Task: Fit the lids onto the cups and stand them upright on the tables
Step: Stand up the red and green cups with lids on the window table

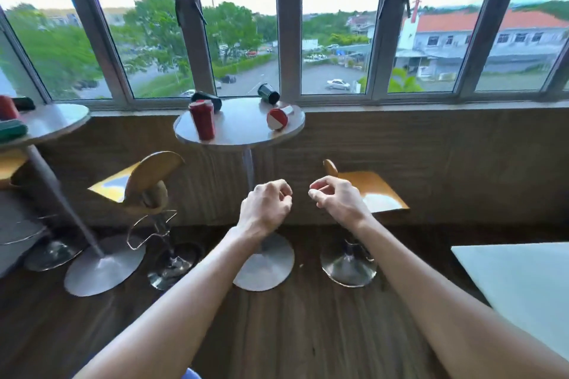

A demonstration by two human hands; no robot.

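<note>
A round grey table (240,135) stands by the window. On it a red cup (202,119) stands upright at the left with a lid on top. Behind it a dark cup (207,99) lies on its side. Another dark cup (268,93) lies tipped at the back right. A red cup with a red-and-white end (277,119) lies on its side at the right. My left hand (265,205) and my right hand (336,197) hang in front of the table, below its top, fingers loosely curled, holding nothing.
A second round table (58,120) at the far left carries a red cup (6,108) and dark green cups (12,130). Two wooden bar stools (147,178) (369,191) flank the near table's pole. A white tabletop (517,274) juts in at lower right.
</note>
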